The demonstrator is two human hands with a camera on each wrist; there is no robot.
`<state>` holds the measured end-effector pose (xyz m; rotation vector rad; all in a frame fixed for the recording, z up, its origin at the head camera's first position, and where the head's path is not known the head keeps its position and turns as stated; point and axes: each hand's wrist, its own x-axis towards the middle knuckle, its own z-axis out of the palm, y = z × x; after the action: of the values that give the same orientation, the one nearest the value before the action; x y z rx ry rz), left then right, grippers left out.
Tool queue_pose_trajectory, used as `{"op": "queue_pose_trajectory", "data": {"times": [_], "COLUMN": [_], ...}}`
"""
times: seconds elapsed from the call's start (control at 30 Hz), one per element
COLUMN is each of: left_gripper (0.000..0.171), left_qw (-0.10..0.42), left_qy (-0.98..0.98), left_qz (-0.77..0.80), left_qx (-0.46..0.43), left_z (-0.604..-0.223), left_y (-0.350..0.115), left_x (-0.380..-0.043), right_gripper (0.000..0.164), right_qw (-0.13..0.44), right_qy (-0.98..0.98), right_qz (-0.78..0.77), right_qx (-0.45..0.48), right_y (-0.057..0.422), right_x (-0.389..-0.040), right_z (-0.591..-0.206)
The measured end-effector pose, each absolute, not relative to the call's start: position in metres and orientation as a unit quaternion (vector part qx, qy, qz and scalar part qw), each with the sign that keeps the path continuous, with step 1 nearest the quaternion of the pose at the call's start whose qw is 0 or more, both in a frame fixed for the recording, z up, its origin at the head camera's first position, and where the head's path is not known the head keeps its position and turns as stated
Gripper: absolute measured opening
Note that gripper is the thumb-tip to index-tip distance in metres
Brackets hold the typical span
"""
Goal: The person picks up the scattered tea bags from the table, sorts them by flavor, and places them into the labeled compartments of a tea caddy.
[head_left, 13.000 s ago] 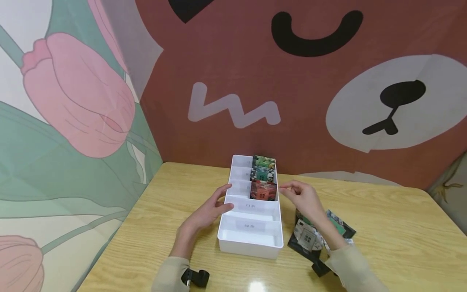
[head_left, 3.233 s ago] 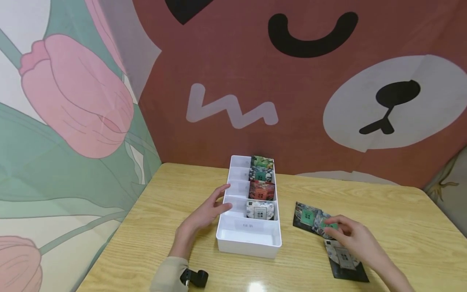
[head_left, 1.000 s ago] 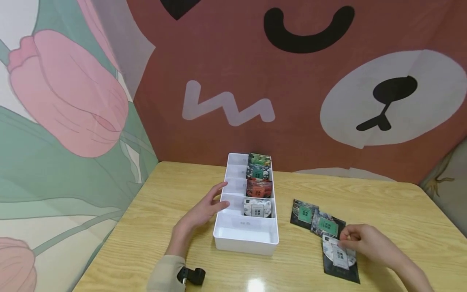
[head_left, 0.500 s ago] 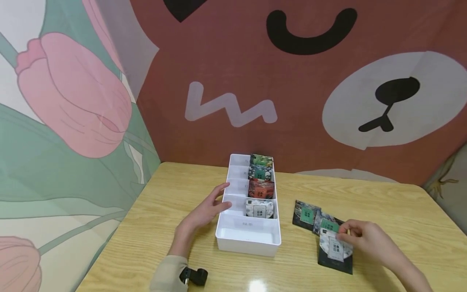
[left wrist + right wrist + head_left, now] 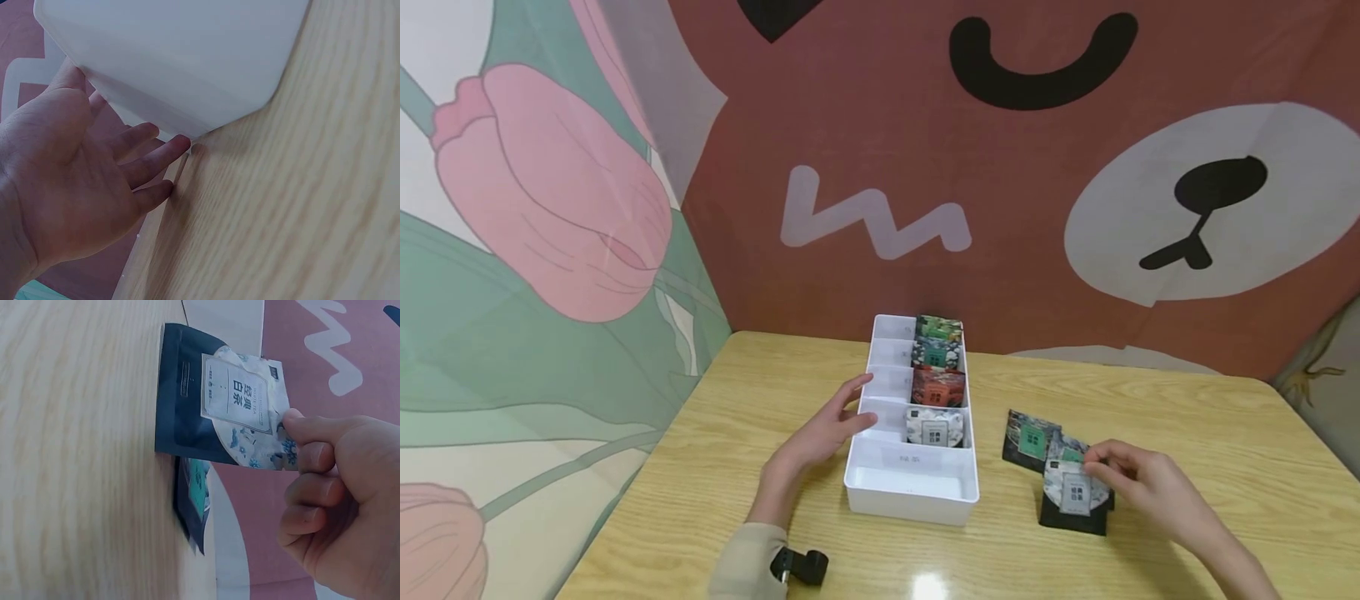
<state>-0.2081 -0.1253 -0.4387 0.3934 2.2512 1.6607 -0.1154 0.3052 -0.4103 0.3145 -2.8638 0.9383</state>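
Observation:
Between thumb and forefinger, my right hand (image 5: 1150,487) pinches the upper edge of a white-and-black tea sachet (image 5: 234,394), labelled white tea. It stands tilted up over the table, overlapping a green-labelled tea sachet (image 5: 1067,450) in the head view. Another green-labelled sachet (image 5: 1030,437) lies just to the left. My left hand (image 5: 816,433) rests with loosely extended fingers against the left side of a white divided box (image 5: 913,507); the left wrist view shows its fingertips by the box's lower edge. Inside the box, a white sachet (image 5: 935,427) stands in the second compartment from the front.
Farther back in the box stand a red sachet (image 5: 937,389), a teal one (image 5: 936,354) and a green one (image 5: 938,328), one per compartment. The front compartment bears a label (image 5: 910,459). The wooden table (image 5: 775,375) meets a printed backdrop (image 5: 850,292) behind.
A white sachet has come into the box's second compartment from the front. My right hand has since taken another white sachet from the table, raising it and moving it left. My left hand stays put.

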Motion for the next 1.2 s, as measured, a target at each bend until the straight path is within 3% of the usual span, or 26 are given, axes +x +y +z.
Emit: {"op": "queue_pose_trajectory", "data": {"times": [0.73, 1.2], "left_gripper": [0.062, 0.063], "left_qw": [0.154, 0.154], "left_qy": [0.788, 0.790], "left_qz": [0.582, 0.578], "left_qx": [0.127, 0.135], "left_z": [-0.438, -0.440], "left_y": [-0.125, -0.125], "left_x": [-0.208, -0.206], "right_gripper": [0.007, 0.004], "right_qw": [0.203, 0.235], "right_qy": [-0.917, -0.899], "right_qz": [0.314, 0.345], "right_qx": [0.137, 0.129], "right_y": [0.273, 0.246], "right_x": [-0.126, -0.135], "right_z": [-0.382, -0.365]}}
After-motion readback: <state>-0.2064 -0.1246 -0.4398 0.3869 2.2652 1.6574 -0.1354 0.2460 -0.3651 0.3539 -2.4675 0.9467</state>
